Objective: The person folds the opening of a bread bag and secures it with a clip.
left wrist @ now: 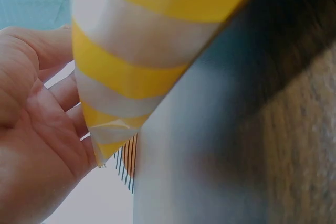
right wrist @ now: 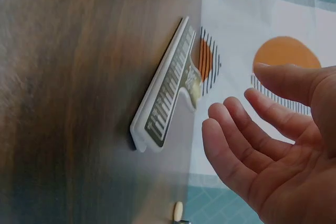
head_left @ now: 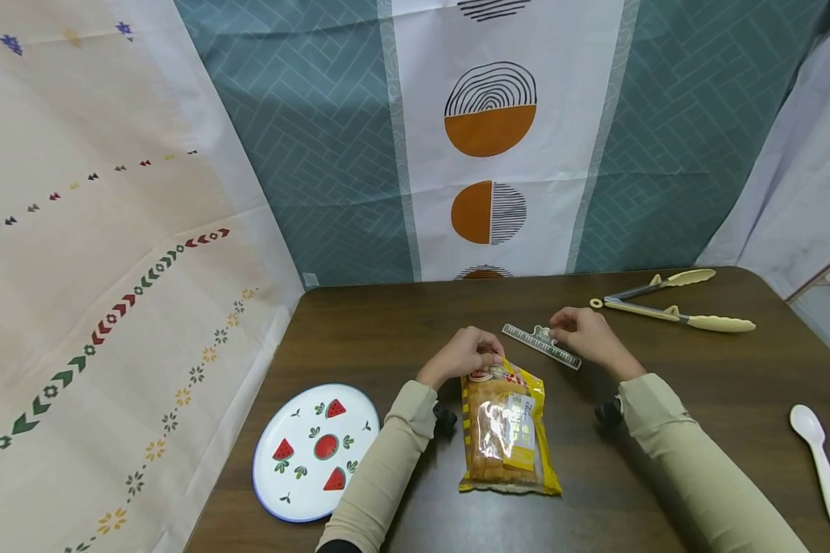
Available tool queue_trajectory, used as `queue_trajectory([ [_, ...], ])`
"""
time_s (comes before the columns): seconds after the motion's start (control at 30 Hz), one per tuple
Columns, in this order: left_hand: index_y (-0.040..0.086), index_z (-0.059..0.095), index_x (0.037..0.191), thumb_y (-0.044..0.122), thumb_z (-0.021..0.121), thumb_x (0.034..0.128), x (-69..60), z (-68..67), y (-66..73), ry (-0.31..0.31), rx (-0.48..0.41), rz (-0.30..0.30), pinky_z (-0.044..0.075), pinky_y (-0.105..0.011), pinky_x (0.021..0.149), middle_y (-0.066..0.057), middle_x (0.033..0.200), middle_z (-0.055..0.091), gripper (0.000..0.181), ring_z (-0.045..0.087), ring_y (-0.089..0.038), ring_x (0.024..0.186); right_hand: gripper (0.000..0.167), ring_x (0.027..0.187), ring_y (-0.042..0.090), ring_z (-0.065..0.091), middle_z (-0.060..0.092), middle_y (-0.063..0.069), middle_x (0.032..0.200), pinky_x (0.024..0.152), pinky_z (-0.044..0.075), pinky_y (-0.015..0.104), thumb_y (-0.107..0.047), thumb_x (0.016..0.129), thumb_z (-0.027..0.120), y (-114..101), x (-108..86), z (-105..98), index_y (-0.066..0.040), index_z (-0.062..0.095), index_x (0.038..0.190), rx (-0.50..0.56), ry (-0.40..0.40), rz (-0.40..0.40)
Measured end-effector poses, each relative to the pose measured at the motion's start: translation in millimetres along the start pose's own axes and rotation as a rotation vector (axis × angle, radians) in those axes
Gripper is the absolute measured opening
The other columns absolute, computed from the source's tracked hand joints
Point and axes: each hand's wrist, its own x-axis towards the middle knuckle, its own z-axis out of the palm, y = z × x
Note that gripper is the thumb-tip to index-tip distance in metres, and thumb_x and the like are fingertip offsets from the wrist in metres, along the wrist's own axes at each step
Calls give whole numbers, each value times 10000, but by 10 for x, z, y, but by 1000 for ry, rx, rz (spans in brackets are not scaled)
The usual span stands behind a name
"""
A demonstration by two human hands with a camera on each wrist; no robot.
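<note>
A yellow-edged clear bag of sliced bread lies on the table, label side up. My left hand pinches its top end; the striped yellow wrapper fills much of the left wrist view. Beyond the bag lies a long bag clip with a ruler-like bar. My right hand hovers just beside its handle. In the right wrist view, a gap shows between the clip and the loosely bent fingers, which hold nothing.
An oval white plate with watermelon pictures sits at the left, partly behind the left sleeve. Cream-tipped tongs lie spread at the back right. A white spoon is near the right edge. Patterned cloths hang behind the table.
</note>
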Motion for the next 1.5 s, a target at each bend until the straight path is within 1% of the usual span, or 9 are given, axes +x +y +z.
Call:
queue_trajectory([
  [0.2, 81, 750, 926, 106, 695, 972, -14, -16, 1, 4, -10, -3, 487, -236, 755, 30, 875, 715, 75, 609, -98, 798, 204, 913, 357, 657, 698, 201, 992, 814, 513, 527, -55, 941, 686, 79, 116, 30, 84, 671, 1090, -33, -7, 22],
  [0.3, 82, 748, 927, 103, 692, 973, -26, -18, 0, 5, -9, -3, 488, -237, 754, 29, 879, 716, 76, 610, -97, 797, 224, 919, 363, 649, 691, 220, 1006, 814, 513, 529, -69, 950, 677, 137, 168, 57, 97, 662, 1100, -40, -38, 37],
  [0.43, 83, 747, 929, 105, 691, 974, -35, -18, -15, 5, -7, 4, 490, -235, 748, 34, 878, 718, 75, 610, -79, 787, 237, 922, 364, 644, 686, 227, 1003, 808, 516, 521, -81, 958, 666, 201, 222, 101, 111, 655, 1096, -46, -82, 54],
  [0.53, 82, 747, 929, 106, 693, 973, -38, -20, -23, 7, -4, 13, 487, -236, 750, 36, 875, 721, 73, 610, -74, 785, 236, 916, 362, 650, 690, 229, 1000, 800, 522, 511, -90, 960, 665, 233, 249, 120, 112, 659, 1082, -58, -95, 57],
  [0.87, 93, 750, 926, 115, 696, 973, -34, -24, -23, 6, 0, 10, 485, -234, 751, 46, 882, 722, 75, 602, -79, 793, 172, 779, 264, 614, 692, 146, 880, 709, 516, 433, -84, 954, 672, 258, 296, 128, 84, 699, 982, -76, -139, 86],
  [1.07, 86, 749, 931, 110, 690, 976, -29, -18, -35, 10, -1, 10, 491, -237, 744, 36, 883, 724, 78, 611, -86, 789, 132, 711, 227, 571, 665, 93, 800, 652, 479, 382, -77, 941, 687, 250, 288, 121, 48, 698, 901, -80, -148, 72],
  [1.23, 97, 748, 930, 124, 695, 975, -36, 4, -48, 8, -4, -6, 493, -234, 751, 49, 879, 718, 75, 613, -77, 794, 122, 679, 193, 541, 639, 53, 767, 623, 457, 348, -87, 934, 697, 243, 269, 127, -1, 682, 849, -72, -165, 72],
  [1.33, 101, 750, 927, 120, 694, 975, -43, 12, -44, 10, -6, -7, 491, -239, 758, 48, 876, 718, 77, 619, -78, 799, 123, 671, 181, 533, 636, 45, 757, 610, 452, 339, -85, 931, 699, 222, 266, 123, -11, 682, 833, -55, -178, 56],
  [1.5, 99, 752, 928, 120, 692, 976, -40, -9, -21, 16, -4, 1, 489, -242, 758, 48, 873, 722, 80, 624, -78, 803, 112, 636, 174, 568, 638, 54, 718, 568, 481, 315, -47, 923, 696, 169, 280, 88, -5, 676, 822, 17, -187, 25],
])
